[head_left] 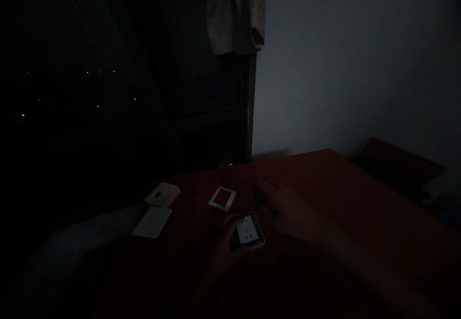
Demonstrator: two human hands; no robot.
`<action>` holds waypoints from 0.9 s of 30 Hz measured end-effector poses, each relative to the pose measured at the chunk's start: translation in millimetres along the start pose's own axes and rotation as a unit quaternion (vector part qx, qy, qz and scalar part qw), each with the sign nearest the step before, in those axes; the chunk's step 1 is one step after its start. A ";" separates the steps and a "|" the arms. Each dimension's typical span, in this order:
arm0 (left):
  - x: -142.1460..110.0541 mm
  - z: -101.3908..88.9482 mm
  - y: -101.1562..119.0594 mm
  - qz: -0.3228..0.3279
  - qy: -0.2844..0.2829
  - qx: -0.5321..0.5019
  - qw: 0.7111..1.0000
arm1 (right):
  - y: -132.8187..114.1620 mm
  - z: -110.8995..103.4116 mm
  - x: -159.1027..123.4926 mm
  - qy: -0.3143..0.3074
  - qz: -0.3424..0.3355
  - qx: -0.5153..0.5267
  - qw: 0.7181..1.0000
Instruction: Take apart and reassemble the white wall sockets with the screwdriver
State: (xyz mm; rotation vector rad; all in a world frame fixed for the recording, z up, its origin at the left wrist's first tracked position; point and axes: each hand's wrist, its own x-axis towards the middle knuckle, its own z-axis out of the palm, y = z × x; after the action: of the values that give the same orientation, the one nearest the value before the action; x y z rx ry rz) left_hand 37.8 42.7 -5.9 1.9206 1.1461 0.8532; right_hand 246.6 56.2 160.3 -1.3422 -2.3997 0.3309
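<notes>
In dim light, a white wall socket (247, 230) with several dark slots sits low on the reddish table (306, 175). My left hand (227, 242) wraps around its left side, fingers at the far edge and thumb at the near edge. My right hand (283, 203) is closed around the dark handle of a screwdriver (257, 203). Its thin shaft points down to the socket's right edge; whether the tip sits in a screw is too dark to tell. Just beyond the socket lies a white square frame (222, 199) with an open middle.
At the table's left are a white switch or socket piece (163, 195) and a flat white plate (152, 222) touching or nearly touching it. A dark window (108, 69) stands behind, with cloth (234, 16) hanging beside the pale wall (342, 69).
</notes>
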 end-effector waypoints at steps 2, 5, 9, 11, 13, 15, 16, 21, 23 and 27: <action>0.4 -0.3 0.5 0.002 -0.003 -0.002 1.000 | 0.0 0.6 0.5 0.006 0.019 -0.028 0.999; 0.7 -1.1 2.6 0.010 -0.004 -0.006 1.000 | -2.6 -0.6 0.8 0.020 0.063 -0.077 0.995; 0.5 -1.3 3.9 0.000 -0.003 0.003 1.000 | -5.3 -4.4 -1.2 0.004 0.000 0.000 1.000; 0.3 -0.7 2.6 0.001 -0.004 0.001 1.000 | -4.5 -3.2 -0.9 -0.009 -0.014 0.027 1.000; 0.2 0.2 0.6 0.006 -0.006 -0.004 1.000 | -2.9 0.4 0.7 -0.002 0.018 -0.004 1.000; 0.1 0.8 -0.8 0.007 -0.006 -0.008 1.000 | -1.3 4.5 2.1 0.021 0.055 -0.052 0.997; 0.1 0.9 -1.0 0.008 -0.005 -0.011 1.000 | -0.8 6.0 2.4 0.031 0.063 -0.060 0.996; 0.3 -0.1 1.7 0.010 -0.004 -0.016 1.000 | -0.9 6.4 0.4 0.029 -0.037 0.065 0.997; 0.2 -0.2 2.8 0.007 -0.002 -0.014 1.000 | -1.6 6.4 1.0 0.022 -0.024 0.061 0.998; -0.2 0.8 0.9 0.004 0.005 -0.021 1.000 | -3.2 7.9 3.6 0.036 0.069 -0.054 0.995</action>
State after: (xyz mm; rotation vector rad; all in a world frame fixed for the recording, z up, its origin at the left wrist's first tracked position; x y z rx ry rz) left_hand 38.7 42.0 -5.6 1.8909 1.1179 0.8846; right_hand 239.1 57.4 155.1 -1.5452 -2.2996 0.1873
